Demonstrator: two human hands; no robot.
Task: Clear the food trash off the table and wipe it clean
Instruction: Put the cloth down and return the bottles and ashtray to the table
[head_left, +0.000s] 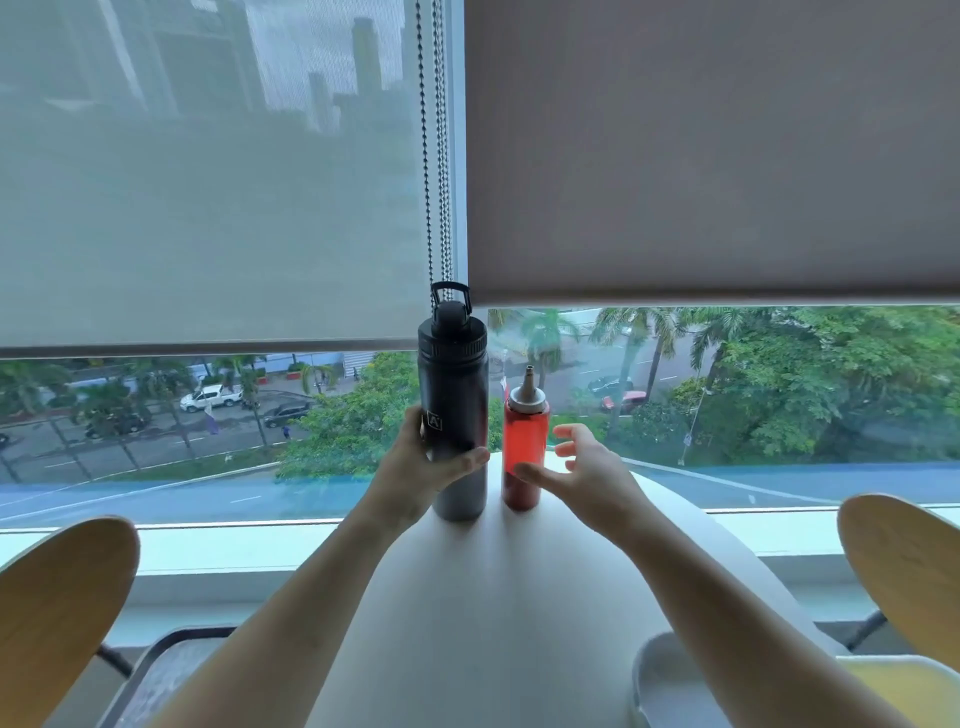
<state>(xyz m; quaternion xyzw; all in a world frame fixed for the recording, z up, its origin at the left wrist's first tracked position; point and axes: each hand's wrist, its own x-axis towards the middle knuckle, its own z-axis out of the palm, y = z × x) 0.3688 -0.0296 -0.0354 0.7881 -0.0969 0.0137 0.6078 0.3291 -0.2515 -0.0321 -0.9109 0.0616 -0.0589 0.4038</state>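
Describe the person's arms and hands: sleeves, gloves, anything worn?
Both forearms are bare as far as the frame shows, with no sleeves in view. The left hand and right hand wear no gloves. No watch, bracelet or ring shows on either wrist or on the visible fingers.

Soft, cool daylight pours in through the wide glass window (727, 395), so everything near it is backlit. The translucent grey roller blind (208, 208) glows evenly, hazing the towers behind it. The round white counter (493, 597) looks pale and nearly shadowless (a faint sheen at its far edge). Wide-angle distortion bows the sill and stretches the forearms; the bottom corners go soft.
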